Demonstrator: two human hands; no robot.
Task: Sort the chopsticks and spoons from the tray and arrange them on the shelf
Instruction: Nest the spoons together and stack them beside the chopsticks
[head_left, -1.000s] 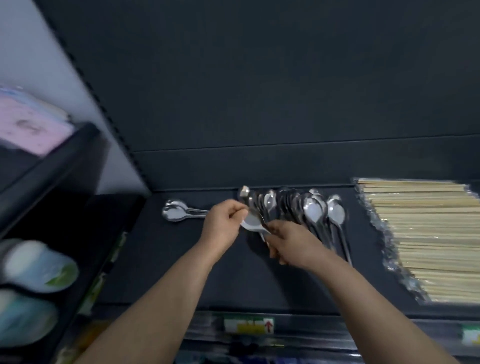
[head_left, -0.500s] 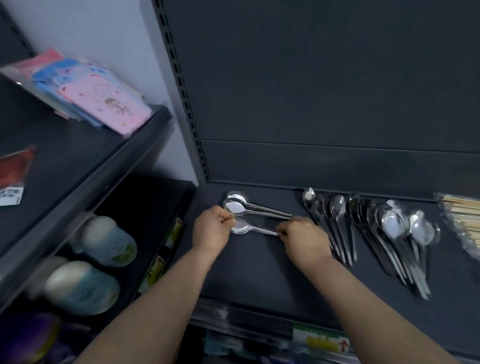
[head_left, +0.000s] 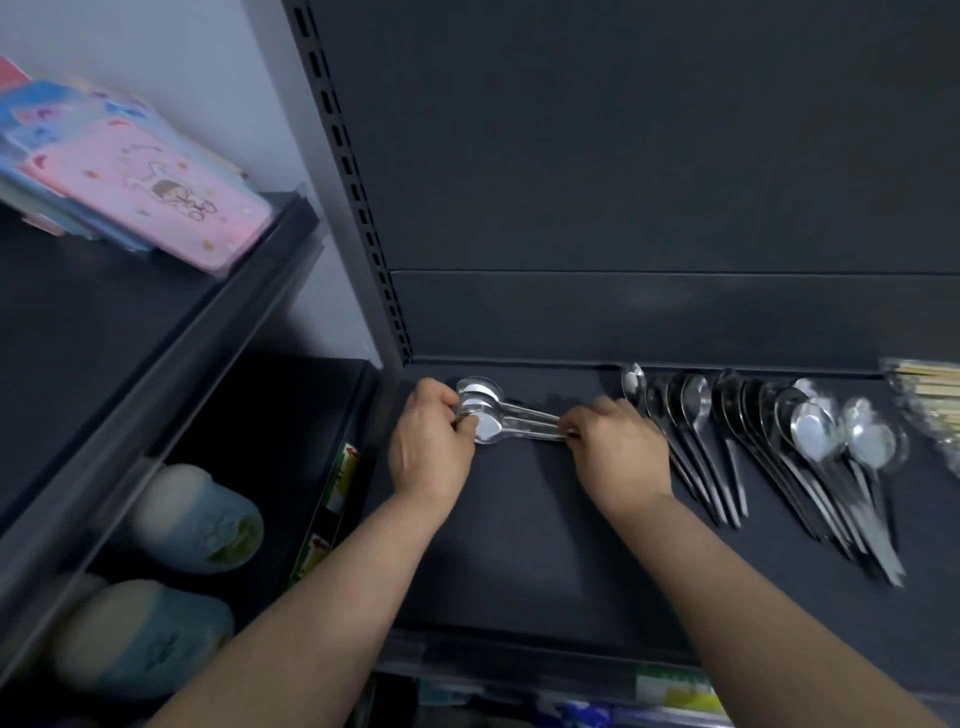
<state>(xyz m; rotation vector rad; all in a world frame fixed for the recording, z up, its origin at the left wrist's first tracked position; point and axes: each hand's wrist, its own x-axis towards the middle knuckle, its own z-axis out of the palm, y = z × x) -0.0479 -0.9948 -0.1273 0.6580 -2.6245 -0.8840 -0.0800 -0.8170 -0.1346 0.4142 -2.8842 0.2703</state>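
The chopsticks (head_left: 930, 402) at three o'clock are cut off by the frame edge. The right hand (head_left: 618, 447) covers the handle ends of the stacked spoons (head_left: 488, 418); the containers (head_left: 200, 519) at eight o'clock are blurred.

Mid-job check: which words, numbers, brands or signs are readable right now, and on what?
None is legible.
Tag on the shelf front: blurred.
Side tags beside the bottles: too small; only a red mark shows.
Bottle labels: blurred.
Pink packet: a cartoon drawing, no readable words.

The spoon (head_left: 489, 429) has gone from the long row (head_left: 753, 431) to lie against the small left stack (head_left: 480, 388).
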